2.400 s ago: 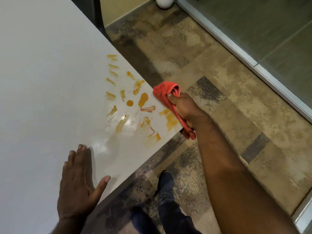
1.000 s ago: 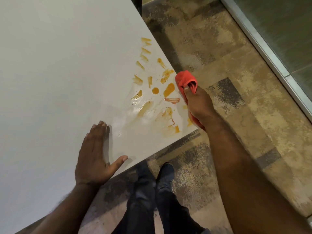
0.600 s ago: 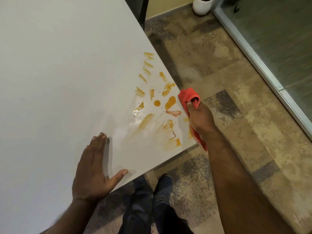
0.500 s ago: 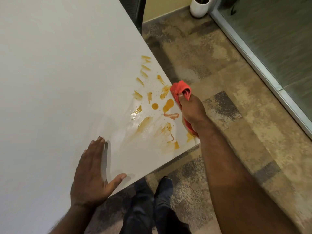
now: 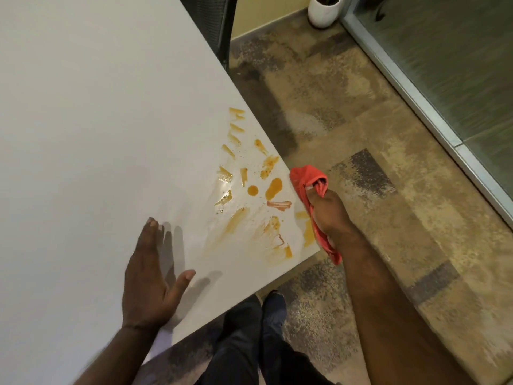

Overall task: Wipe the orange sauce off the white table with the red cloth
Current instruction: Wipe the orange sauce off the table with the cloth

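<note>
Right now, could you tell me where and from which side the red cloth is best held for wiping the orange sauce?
As the right hand has the red cloth: grip the bunched middle from the table's open edge, leaving the rounded wad ahead of the thumb facing the orange sauce on the white table.

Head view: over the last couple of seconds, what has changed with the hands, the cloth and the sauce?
Little. The right hand keeps its grip on the red cloth at the table's right edge, shifting only slightly along it. The left hand stays flat on the white table. The orange sauce marks look the same; most of the apparent shift is the camera's.
</note>
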### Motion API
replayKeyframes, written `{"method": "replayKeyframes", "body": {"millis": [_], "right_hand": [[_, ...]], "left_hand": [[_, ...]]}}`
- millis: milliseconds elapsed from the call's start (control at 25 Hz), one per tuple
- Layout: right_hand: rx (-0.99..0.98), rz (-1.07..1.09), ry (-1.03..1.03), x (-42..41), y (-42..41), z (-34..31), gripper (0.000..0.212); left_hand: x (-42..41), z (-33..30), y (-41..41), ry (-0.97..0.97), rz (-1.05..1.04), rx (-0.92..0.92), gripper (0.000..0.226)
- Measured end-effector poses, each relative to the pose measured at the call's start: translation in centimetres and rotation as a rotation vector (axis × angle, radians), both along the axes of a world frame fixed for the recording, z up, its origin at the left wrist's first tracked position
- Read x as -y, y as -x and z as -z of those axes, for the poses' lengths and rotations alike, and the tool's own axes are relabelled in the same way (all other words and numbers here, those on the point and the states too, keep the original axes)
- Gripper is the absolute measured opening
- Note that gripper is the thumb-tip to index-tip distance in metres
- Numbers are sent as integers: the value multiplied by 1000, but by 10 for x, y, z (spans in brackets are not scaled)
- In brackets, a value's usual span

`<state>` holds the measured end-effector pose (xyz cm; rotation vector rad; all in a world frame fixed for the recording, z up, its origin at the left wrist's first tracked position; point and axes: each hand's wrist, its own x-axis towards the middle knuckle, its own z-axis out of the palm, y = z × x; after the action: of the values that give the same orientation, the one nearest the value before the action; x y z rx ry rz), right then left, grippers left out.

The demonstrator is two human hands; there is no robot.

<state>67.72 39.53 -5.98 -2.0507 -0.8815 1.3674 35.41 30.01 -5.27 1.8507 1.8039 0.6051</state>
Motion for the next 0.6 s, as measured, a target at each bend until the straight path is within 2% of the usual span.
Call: {"method": "replayKeyframes", "body": {"millis": [120, 280, 400, 520, 600], "right_hand": [[-110, 18, -32, -28, 9, 3, 43], [-154, 64, 6, -65, 19, 8, 42], [-201, 90, 21, -94, 26, 8, 40], [-248, 104, 0, -123, 39, 6, 29], [-232, 91, -7, -142, 49, 6, 35]], "left_hand": [[-59, 0, 2, -43, -14, 44, 97], [-118, 6, -5, -29, 106, 26, 96], [-130, 12, -9, -10, 143, -43, 99], [-130, 15, -8, -6, 141, -98, 103], [-130, 16, -8, -5, 137, -102, 104]]}}
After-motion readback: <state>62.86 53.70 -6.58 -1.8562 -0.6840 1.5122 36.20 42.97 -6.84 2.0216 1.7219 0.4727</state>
